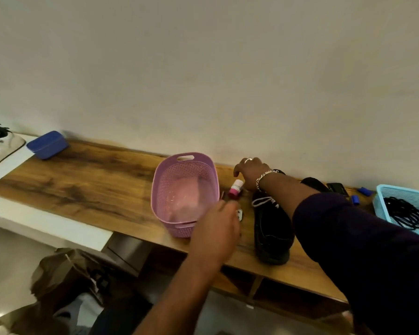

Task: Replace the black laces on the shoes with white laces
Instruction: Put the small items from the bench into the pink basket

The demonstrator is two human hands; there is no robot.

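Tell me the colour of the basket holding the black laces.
Light blue basket, at the right edge of the head view.

No legible text, brand or number; the small pink-and-white bottle (235,188) between the hands possibly bears a label, too blurred to read.

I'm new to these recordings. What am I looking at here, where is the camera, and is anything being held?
There is no machine: a person works with bare hands, filmed by one camera on their head, looking down at a wooden table. On it stand a purple basket, a black shoe with a white lace, a small pink-and-white bottle and a light blue basket of black laces. The right hand reaches toward the bottle; the left hand hovers beside the purple basket. Whether either holds anything is unclear.
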